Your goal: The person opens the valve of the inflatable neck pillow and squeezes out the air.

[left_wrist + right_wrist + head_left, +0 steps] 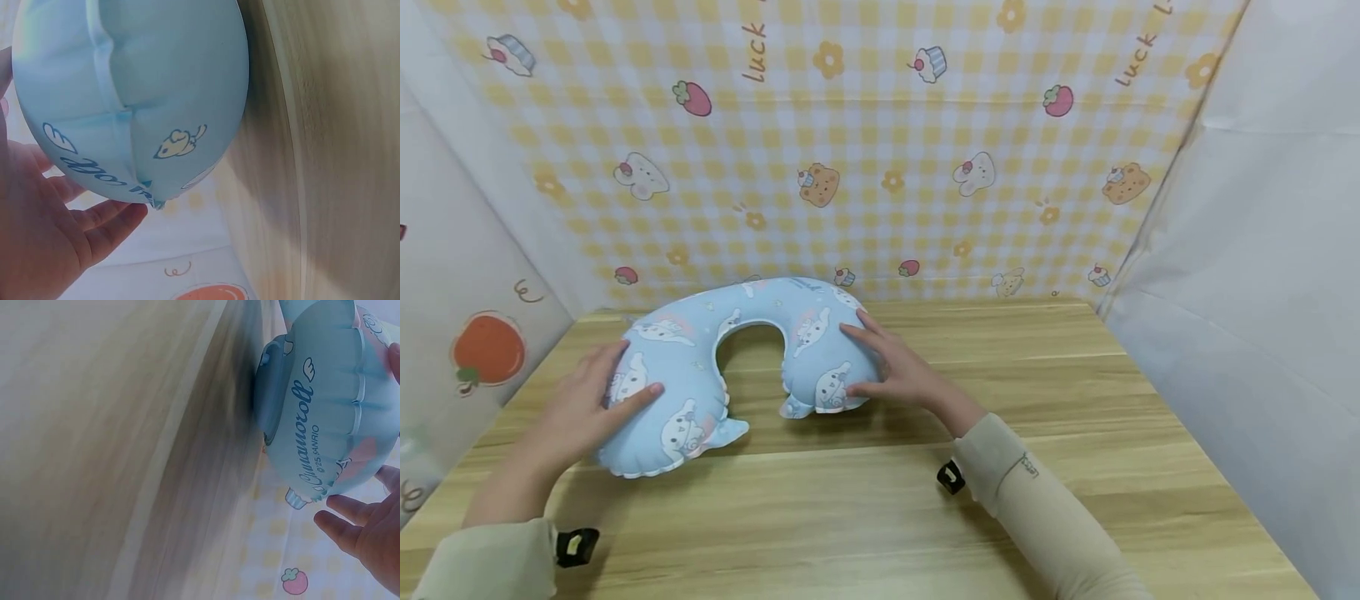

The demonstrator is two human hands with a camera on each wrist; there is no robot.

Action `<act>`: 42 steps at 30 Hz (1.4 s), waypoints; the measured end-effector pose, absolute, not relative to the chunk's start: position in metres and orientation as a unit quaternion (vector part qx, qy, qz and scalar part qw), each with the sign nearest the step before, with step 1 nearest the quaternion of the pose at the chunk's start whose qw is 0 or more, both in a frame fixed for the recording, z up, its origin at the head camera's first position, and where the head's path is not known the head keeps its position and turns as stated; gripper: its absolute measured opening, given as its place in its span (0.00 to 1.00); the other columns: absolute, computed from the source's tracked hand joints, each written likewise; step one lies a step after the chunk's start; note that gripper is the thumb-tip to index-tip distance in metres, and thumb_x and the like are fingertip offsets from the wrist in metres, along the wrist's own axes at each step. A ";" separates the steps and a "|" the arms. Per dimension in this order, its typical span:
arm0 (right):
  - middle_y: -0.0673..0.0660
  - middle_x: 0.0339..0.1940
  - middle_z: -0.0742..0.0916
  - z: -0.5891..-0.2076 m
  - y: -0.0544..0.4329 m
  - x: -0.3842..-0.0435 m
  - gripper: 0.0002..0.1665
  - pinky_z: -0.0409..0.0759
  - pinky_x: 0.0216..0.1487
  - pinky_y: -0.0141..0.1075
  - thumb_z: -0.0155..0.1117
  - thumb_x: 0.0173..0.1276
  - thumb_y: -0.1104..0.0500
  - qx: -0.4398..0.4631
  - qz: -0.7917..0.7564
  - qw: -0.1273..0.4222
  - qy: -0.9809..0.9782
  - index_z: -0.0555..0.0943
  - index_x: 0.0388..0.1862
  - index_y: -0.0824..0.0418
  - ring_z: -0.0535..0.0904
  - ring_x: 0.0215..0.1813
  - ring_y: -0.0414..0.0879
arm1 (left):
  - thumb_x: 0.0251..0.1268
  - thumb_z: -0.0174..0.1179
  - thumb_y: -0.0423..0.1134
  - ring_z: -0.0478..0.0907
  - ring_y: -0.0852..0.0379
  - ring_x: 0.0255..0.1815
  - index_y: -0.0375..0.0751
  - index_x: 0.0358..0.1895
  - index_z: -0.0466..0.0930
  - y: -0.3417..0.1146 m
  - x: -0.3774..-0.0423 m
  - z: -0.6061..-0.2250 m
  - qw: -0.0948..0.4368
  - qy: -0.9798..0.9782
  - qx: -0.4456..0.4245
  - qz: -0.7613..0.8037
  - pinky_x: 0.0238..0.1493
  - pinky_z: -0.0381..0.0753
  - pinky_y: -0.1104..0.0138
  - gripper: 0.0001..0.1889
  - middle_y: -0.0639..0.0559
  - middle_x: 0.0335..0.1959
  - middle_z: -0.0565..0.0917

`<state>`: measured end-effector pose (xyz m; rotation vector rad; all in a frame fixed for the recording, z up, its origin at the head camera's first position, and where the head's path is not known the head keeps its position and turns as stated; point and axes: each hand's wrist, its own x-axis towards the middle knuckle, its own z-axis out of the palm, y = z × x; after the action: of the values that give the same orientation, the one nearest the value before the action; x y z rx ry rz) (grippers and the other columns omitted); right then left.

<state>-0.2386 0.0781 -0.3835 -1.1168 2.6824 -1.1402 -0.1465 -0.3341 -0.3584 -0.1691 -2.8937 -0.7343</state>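
Before a yellow checked wall [880, 133], wide-spread fingers of the left hand [587, 408] and right hand [901, 371] are touching a blue neck pillow [691, 358], which is stretching sideways between them over the table [760, 525], its round back facing the wall.

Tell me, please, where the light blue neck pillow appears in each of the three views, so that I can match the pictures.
Head: neck pillow left of centre, between left hand and right hand.
Left wrist: neck pillow across the upper left and middle.
Right wrist: neck pillow at upper right, cut by the edge.
Shared landmark: wood-grain table, lower in head, right in left wrist, left in right wrist.
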 end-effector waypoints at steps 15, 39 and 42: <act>0.60 0.84 0.51 -0.387 0.107 -0.214 0.51 0.53 0.76 0.66 0.76 0.59 0.52 -0.376 -0.367 -0.011 0.851 0.62 0.78 0.52 0.47 0.82 0.63 | 0.65 0.63 0.52 0.57 0.19 0.67 0.29 0.77 0.49 -0.321 -0.133 -0.362 0.111 -0.957 -0.102 -0.249 0.60 0.58 0.26 0.47 0.21 0.71 0.59; 0.58 0.84 0.52 -0.386 0.150 -0.188 0.51 0.61 0.73 0.66 0.76 0.59 0.50 -0.358 -0.344 -0.029 0.868 0.62 0.78 0.49 0.51 0.81 0.65 | 0.61 0.66 0.55 0.60 0.20 0.65 0.28 0.75 0.53 -0.283 -0.127 -0.359 0.119 -0.957 -0.133 -0.228 0.59 0.61 0.27 0.49 0.24 0.69 0.62; 0.58 0.84 0.53 -0.387 0.156 -0.184 0.51 0.60 0.74 0.64 0.76 0.59 0.49 -0.357 -0.338 -0.031 0.870 0.61 0.78 0.48 0.50 0.82 0.63 | 0.61 0.67 0.55 0.60 0.20 0.65 0.27 0.74 0.54 -0.279 -0.124 -0.358 0.122 -0.957 -0.138 -0.226 0.58 0.61 0.27 0.49 0.24 0.69 0.63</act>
<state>-0.1837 0.1562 -0.3868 -1.1454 2.7889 -1.0843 -0.1242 -0.2788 -0.3585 -0.4016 -2.7925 -0.6609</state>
